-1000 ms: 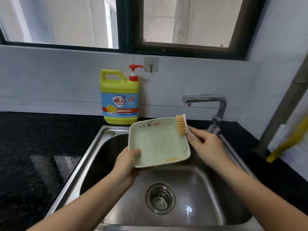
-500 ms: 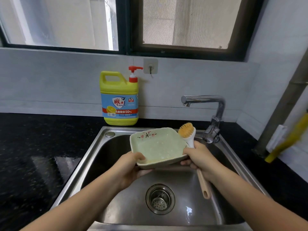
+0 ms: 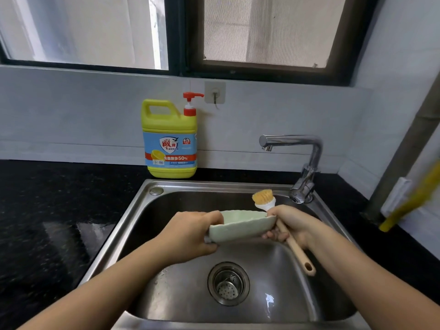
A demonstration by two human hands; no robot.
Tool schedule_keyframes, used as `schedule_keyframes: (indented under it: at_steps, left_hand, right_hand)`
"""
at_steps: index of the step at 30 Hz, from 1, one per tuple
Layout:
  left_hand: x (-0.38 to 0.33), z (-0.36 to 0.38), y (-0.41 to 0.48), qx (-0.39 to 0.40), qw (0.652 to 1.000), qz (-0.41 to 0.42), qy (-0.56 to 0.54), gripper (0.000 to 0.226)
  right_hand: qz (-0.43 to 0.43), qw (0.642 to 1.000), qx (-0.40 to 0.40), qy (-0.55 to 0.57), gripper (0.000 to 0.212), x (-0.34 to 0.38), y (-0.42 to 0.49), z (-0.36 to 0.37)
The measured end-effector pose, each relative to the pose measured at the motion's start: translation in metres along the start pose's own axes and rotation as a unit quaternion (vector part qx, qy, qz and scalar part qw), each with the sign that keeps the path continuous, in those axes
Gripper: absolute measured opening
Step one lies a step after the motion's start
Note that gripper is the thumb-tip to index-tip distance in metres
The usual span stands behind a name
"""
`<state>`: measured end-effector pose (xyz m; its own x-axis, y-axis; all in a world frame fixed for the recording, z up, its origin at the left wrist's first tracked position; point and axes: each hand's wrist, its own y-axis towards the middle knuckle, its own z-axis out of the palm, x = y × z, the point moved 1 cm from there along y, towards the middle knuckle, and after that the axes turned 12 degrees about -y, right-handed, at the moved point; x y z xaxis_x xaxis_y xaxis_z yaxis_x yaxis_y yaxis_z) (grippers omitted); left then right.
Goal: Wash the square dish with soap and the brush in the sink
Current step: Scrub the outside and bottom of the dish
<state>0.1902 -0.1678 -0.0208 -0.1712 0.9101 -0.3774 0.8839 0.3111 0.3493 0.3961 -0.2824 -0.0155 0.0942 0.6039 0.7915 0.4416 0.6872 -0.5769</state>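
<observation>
Standing on the counter beyond the left grip, the soap bottle (image 3: 170, 139) is upright, its pump untouched and well apart from both hands.

The left hand (image 3: 190, 232) clasps the left edge of the square dish (image 3: 240, 227), thumb over the rim and fingers curled beneath. The dish is held over the sink (image 3: 133, 210), above the drain, between the two grips and nearly edge-on to the camera, so its inner face is largely hidden.

The brush (image 3: 263, 198) passes through the right grip. Its bristles stand up beyond that grip, pointing away from the dish, and its handle trails down toward the person. The right hand (image 3: 292, 225) holds the handle and the right edge of the dish together, fingers curled under both.

Beyond the right grip, the faucet (image 3: 297, 148) shows no running water.

Assessment: the step appears to be repositioning the dish for scrubbing. The doubled right grip is the weak point. The left hand should take the full weight before the right lets go of the rim and turns the bristles onto the glaze. Keeping the dish low over the basin limits damage from a slip.
</observation>
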Motion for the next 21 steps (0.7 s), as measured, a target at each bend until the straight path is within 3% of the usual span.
schedule_keyframes:
  at_steps: [3, 7, 9, 13, 18, 20, 21]
  left_hand:
    - [-0.005, 0.002, 0.003, -0.018, 0.994, -0.025, -0.100, 0.025]
    - [-0.011, 0.006, 0.008, -0.082, 0.947, -0.109, -0.291, 0.038]
    - [-0.009, 0.008, 0.010, -0.118, 0.925, -0.144, -0.331, 0.044]
    - [-0.002, 0.014, 0.008, -0.147, 0.885, -0.182, -0.403, 0.045]
    - [0.003, 0.019, 0.005, -0.169, 0.870, -0.173, -0.430, 0.044]
    - [0.008, 0.019, 0.003, -0.172, 0.879, -0.157, -0.416, 0.047]
    - [0.010, 0.018, 0.002, -0.167, 0.884, -0.156, -0.407, 0.048]
  right_hand:
    - [-0.022, 1.000, -0.007, 0.000, 0.020, 0.004, -0.003, 0.001]
    - [-0.111, 0.975, -0.136, -0.133, 0.039, 0.013, -0.007, 0.005]
    - [-0.197, 0.920, -0.218, -0.261, 0.040, 0.014, -0.016, 0.009]
    - [-0.330, 0.734, -0.293, -0.516, 0.048, 0.004, -0.040, 0.023]
    - [-0.440, 0.588, -0.324, -0.597, 0.063, -0.008, -0.050, 0.061]
    - [-0.477, 0.552, -0.322, -0.603, 0.068, -0.016, -0.045, 0.069]
    - [-0.478, 0.551, -0.322, -0.604, 0.069, -0.017, -0.043, 0.070]
